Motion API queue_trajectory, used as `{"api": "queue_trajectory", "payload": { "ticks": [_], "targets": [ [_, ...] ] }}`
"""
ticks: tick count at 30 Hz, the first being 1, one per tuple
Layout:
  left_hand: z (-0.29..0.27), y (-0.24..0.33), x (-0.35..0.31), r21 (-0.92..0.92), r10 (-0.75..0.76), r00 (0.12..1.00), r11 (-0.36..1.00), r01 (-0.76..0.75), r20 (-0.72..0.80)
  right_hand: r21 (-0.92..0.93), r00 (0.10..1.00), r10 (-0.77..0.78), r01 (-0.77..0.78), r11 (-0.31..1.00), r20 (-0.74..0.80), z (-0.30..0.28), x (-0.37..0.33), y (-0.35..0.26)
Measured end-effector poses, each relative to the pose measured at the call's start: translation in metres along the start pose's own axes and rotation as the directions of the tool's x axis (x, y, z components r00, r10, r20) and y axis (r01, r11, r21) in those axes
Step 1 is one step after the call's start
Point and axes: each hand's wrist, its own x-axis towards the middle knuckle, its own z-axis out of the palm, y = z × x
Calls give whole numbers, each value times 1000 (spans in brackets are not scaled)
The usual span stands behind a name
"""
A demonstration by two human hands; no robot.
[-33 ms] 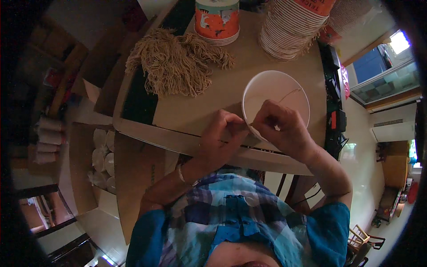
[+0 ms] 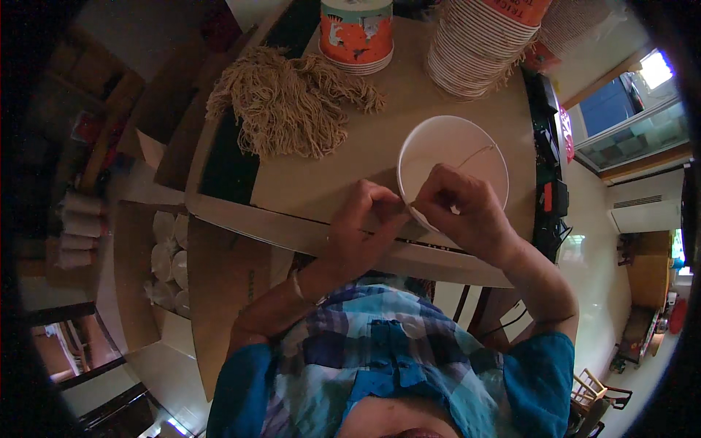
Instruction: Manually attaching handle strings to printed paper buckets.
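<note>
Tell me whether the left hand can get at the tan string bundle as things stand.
Probably yes: only flat cardboard shows between the left hand and the string bundle, though that hand is at the white tub's rim.

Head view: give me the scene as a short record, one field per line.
left hand: at white tub's outer near-left rim
right hand: over the near rim
white tub: mouth open, thin cord inside
tan cord bundle: on table, left of tub
far side: orange-banded tub, stacked tubs
grip: unclear

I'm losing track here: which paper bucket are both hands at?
The bucket with its white inside showing; the short stack and tall stack sit farther back, untouched.
</note>
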Motion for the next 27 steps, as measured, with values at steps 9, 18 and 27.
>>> {"api": "queue_trajectory", "payload": {
  "ticks": [9,18,27],
  "targets": [
    [2,4,10,71,91,996,993,-90,-11,107,998,43,-47,993,45,0,1,3],
    [2,3,13,110,156,987,983,-150,-50,134,999,15,-22,991,46,0,0,9],
    [-1,-1,6,182,175,983,970,-161,-59,57,999,-34,32,998,39,-2,0,6]
  ]
}}
